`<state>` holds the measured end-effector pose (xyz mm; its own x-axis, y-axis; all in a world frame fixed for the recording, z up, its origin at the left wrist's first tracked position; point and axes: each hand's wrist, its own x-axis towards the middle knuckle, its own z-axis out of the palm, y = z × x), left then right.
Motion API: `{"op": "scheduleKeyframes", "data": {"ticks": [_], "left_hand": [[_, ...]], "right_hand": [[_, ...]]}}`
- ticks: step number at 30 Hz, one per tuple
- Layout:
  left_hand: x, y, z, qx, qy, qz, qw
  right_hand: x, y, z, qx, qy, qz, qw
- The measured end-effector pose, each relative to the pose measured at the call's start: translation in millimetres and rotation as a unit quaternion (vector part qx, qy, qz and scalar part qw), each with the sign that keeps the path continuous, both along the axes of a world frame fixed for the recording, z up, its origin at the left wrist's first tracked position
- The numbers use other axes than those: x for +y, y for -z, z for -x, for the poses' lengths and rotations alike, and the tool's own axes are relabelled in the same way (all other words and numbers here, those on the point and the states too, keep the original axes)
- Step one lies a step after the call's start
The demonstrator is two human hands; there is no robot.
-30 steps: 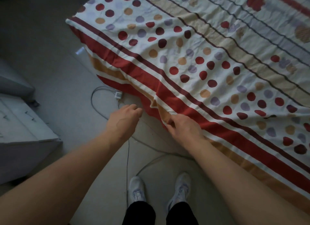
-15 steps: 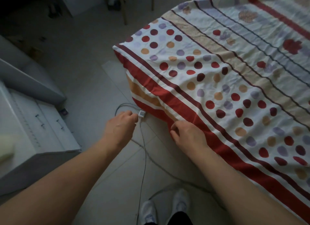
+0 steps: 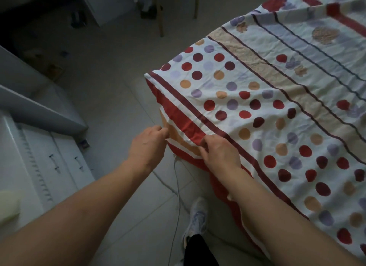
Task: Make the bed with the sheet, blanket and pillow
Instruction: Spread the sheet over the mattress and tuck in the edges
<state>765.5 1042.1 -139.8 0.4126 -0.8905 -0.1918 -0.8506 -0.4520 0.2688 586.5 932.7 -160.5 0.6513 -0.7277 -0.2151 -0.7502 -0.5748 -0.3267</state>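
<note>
Both hands — left hand (image 3: 147, 144), right hand (image 3: 218, 152) — pinch the creased, dotted sheet (image 3: 247, 99).

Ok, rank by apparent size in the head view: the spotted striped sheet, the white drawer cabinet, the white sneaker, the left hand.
1. Spotted striped sheet.
2. White drawer cabinet.
3. Left hand and white sneaker look alike; hand nearer, so unranked.

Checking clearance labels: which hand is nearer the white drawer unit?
Left. The left hand pinches the sheet's hanging edge, on the side facing the drawer unit, floor between them. The right hand grips the sheet farther away, at the bed's edge.
</note>
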Motion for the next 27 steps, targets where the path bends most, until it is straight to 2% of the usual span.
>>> {"op": "scheduleKeyframes", "data": {"ticks": [6,16,22,27], "left_hand": [[-39,21,-31,0.035,-0.051,-0.017,0.998],[-82,36,-104,0.055,-0.034,0.012,0.998],[-127,73,-164,0.019,0.075,0.037,0.996],[-149,89,-184,-0.007,0.197,0.07,0.978]], "right_hand": [[-40,12,-32,0.007,0.0,-0.017,1.0],[-53,33,-112,0.051,0.025,-0.007,0.998],[-55,52,-150,0.085,0.104,0.016,0.991],[-46,64,-154,0.059,0.132,0.025,0.989]]}}
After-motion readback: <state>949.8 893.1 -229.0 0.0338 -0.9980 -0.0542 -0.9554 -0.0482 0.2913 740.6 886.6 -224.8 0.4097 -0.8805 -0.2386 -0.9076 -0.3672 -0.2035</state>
